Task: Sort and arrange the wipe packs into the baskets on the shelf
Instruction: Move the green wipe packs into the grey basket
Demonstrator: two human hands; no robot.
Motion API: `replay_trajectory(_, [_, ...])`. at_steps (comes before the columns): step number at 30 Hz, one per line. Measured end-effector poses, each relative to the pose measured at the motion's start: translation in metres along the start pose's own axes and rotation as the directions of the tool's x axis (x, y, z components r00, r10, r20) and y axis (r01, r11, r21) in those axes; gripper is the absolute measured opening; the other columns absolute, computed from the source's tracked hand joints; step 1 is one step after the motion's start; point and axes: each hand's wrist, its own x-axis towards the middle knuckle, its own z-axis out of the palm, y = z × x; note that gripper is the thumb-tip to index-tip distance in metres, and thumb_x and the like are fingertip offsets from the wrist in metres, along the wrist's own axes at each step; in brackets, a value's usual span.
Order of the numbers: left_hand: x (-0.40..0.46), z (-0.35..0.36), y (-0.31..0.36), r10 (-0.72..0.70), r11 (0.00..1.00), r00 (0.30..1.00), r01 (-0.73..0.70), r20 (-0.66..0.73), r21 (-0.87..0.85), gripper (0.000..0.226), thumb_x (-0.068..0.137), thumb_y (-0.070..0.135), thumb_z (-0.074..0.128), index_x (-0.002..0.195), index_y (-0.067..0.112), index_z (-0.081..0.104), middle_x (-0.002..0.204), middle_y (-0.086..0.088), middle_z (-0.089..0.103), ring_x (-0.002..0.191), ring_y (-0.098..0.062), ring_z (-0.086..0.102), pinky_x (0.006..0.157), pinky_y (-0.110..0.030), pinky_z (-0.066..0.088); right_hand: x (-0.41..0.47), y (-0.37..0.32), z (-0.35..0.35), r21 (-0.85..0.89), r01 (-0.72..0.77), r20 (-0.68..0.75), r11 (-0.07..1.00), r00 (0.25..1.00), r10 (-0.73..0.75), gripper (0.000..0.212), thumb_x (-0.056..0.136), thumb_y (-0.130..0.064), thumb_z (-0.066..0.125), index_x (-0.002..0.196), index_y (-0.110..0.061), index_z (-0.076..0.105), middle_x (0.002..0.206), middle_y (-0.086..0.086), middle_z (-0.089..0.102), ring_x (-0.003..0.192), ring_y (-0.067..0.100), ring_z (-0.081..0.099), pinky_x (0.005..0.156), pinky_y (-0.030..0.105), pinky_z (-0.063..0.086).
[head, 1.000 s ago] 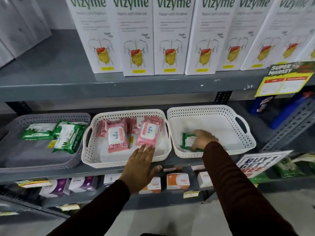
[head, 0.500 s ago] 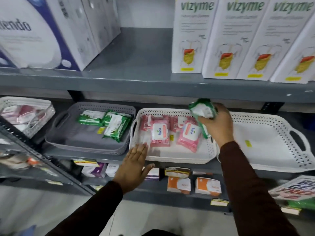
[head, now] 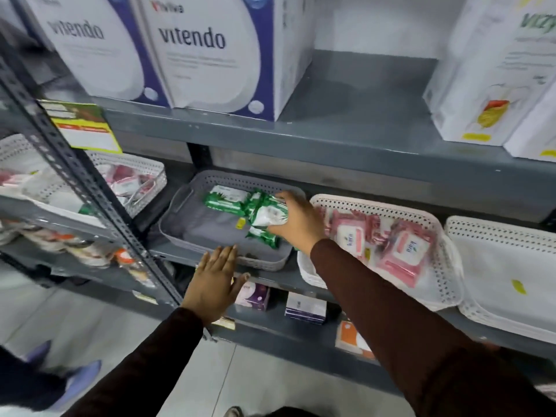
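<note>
step: right hand (head: 296,219) clamped on green pack (head: 267,213) over grey basket (head: 180,219) | left hand (head: 215,281) flat, fingers apart | next: just drop it in

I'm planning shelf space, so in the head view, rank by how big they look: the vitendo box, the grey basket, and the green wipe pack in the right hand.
1. vitendo box, largest.
2. grey basket.
3. green wipe pack, held in the right hand, smallest.

Wide-angle view; apparent size only.
</note>
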Motion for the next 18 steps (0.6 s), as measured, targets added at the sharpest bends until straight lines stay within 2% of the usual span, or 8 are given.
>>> replay_trajectory(4, [-0.005,-0.003,-0.025,-0.003,1.000,1.000,0.003,-0.001,0.007,0.082,0.089,0.061,0.010,0.152,0.009,0.018,0.157,-0.009,0.025,0.147,-0.025,0.013,0.119,-0.040,0.006,0.029,-0.029,0.035,-0.028,0.060,0.057,0.998,0.997,-0.058,0.063,0.067,-0.030,0.082,0.119,-0.017,0.050,0.124,0.011,0.060,0.112,0.034,0.056,0.084,0.044,0.051])
replay_trajectory(7, [-0.004,-0.003,-0.031,0.010,1.000,1.000,-0.010,0.006,0.022,0.088,0.087,0.068,0.000,0.153,0.011,0.011,0.159,-0.006,0.018,0.148,-0.022,0.007,0.119,-0.038,0.002,0.049,-0.035,0.059,-0.007,0.170,0.100,0.985,0.981,-0.169,0.050,0.068,-0.014,0.081,0.112,-0.014,0.057,0.123,0.013,0.054,0.117,0.035,0.050,0.090,0.046,0.047])
replay_trajectory(9, [-0.003,-0.002,-0.031,0.014,0.999,1.000,-0.014,0.000,0.029,0.095,0.083,0.071,-0.012,0.153,0.010,0.009,0.160,-0.007,0.016,0.148,-0.022,0.005,0.119,-0.037,0.001,0.056,-0.031,0.068,-0.033,0.215,0.153,0.976,0.966,-0.207,0.045,0.070,-0.006,0.078,0.111,-0.013,0.061,0.125,0.013,0.053,0.120,0.035,0.049,0.094,0.041,0.045])
replay_trajectory(11, [-0.003,-0.001,-0.030,0.021,1.000,1.000,-0.020,-0.014,0.018,0.097,0.083,0.070,-0.014,0.152,0.007,0.010,0.159,-0.010,0.017,0.148,-0.024,0.006,0.119,-0.035,0.000,0.056,-0.027,0.070,-0.053,0.226,0.183,0.973,0.960,-0.213,0.039,0.075,-0.005,0.074,0.112,-0.012,0.062,0.127,0.013,0.054,0.123,0.034,0.049,0.097,0.039,0.043])
replay_trajectory(14, [-0.005,0.002,-0.023,0.043,0.999,0.999,-0.044,-0.033,-0.027,0.094,0.087,0.069,-0.006,0.151,0.004,0.014,0.158,-0.013,0.019,0.147,-0.027,0.009,0.119,-0.034,0.001,0.043,-0.024,0.060,-0.008,0.216,0.117,0.976,0.970,-0.213,0.032,0.080,-0.005,0.069,0.112,-0.009,0.066,0.128,0.014,0.057,0.124,0.034,0.050,0.102,0.041,0.042])
replay_trajectory(18, [0.000,0.009,0.004,0.094,0.994,0.994,-0.097,-0.053,-0.058,0.082,0.094,0.061,0.013,0.148,0.001,0.025,0.155,-0.015,0.027,0.145,-0.029,0.017,0.117,-0.034,0.005,0.009,0.005,0.026,0.048,0.197,-0.146,0.979,0.971,-0.189,0.026,0.081,-0.006,0.063,0.105,-0.011,0.071,0.119,0.010,0.064,0.114,0.030,0.058,0.099,0.036,0.044])
